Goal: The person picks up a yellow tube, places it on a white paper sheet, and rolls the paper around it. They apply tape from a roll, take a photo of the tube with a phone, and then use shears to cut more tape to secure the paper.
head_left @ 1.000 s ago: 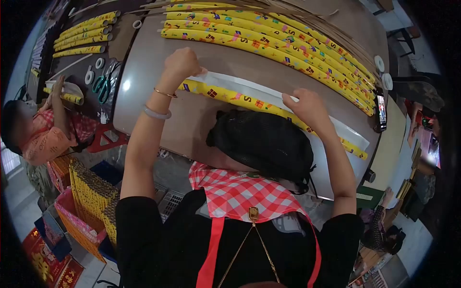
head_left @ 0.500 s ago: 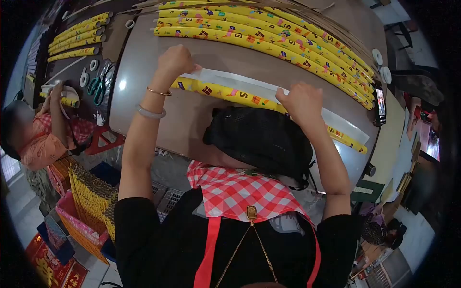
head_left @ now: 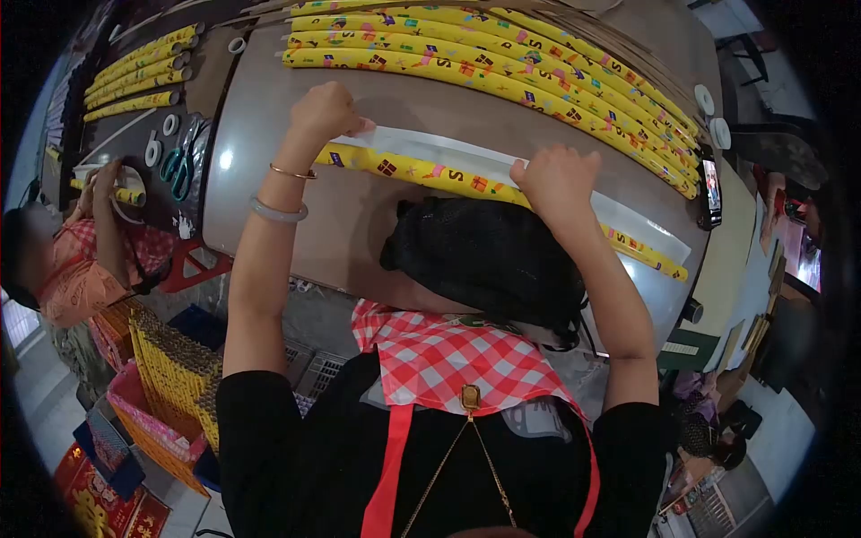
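Note:
A long yellow patterned roll (head_left: 430, 175) lies across the grey table (head_left: 359, 224), partly wrapped in a white paper strip (head_left: 448, 154). My left hand (head_left: 325, 109) presses on the roll and paper at its left end, fingers curled. My right hand (head_left: 556, 179) presses on the same roll near its middle. The roll's right end (head_left: 655, 260) sticks out past the paper. A black mesh bag (head_left: 489, 260) sits just in front of the roll, close to my chest.
Several finished yellow rolls (head_left: 502, 67) lie in a curved row at the table's far side. A phone (head_left: 711, 197) and tape rolls (head_left: 713, 121) sit at the right edge. At the left table another person (head_left: 76, 260) works beside scissors (head_left: 184, 166) and more rolls (head_left: 139, 67).
Both hands have shifted slightly along the roll, rolling it in the paper; the right hand's fingers now curl over the roll. The person at left has raised a hand.

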`<state>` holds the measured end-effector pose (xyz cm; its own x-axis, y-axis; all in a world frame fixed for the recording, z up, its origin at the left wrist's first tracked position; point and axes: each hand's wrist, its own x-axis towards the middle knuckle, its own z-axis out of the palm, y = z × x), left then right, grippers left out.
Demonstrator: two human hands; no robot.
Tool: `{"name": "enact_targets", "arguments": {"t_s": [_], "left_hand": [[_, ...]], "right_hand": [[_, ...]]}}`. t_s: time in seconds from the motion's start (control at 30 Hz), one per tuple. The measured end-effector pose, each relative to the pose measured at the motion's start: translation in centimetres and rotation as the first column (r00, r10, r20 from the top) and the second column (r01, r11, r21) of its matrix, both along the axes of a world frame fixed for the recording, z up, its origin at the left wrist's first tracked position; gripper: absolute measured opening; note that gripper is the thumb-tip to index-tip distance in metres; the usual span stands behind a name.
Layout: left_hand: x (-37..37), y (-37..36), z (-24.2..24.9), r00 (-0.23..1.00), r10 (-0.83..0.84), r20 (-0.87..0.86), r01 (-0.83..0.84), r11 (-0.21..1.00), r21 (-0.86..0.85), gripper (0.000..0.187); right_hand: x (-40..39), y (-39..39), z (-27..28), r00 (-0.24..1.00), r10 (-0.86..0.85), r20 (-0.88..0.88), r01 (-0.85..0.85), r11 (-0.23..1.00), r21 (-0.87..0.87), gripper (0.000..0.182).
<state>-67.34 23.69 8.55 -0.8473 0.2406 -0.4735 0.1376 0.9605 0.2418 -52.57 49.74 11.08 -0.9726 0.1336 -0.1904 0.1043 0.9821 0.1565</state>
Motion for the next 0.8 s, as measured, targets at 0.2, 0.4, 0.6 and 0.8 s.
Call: {"name": "enact_targets", "arguments": {"t_s": [0.2,0.4,0.6,0.8], "left_hand": [[-0.1,-0.3,-0.3,1.0,-0.013,-0.006,0.013,0.999,0.041,0.031],[0.3,0.2,0.5,0.998,-0.042,-0.045,0.042,0.999,-0.001,0.028],[0.1,-0.2,0.0,0.998,-0.056,-0.029,0.057,0.997,0.05,0.028],[0.7,0.1,0.6,0.994,-0.047,-0.095,0.048,0.999,0.011,0.029]], "right_hand": [[-0.3,-0.2,-0.3,1.0,0.011,0.027,-0.013,0.998,0.057,0.022],[-0.8,-0.4,-0.3,0.996,-0.03,0.087,0.029,0.999,0.02,0.03],[-0.6,-0.6,-1.5,1.0,0.016,0.0,-0.016,0.994,0.111,0.027],[-0.6,-1.1,-1.2,1.0,0.005,0.024,-0.008,0.992,0.129,0.026]]}}
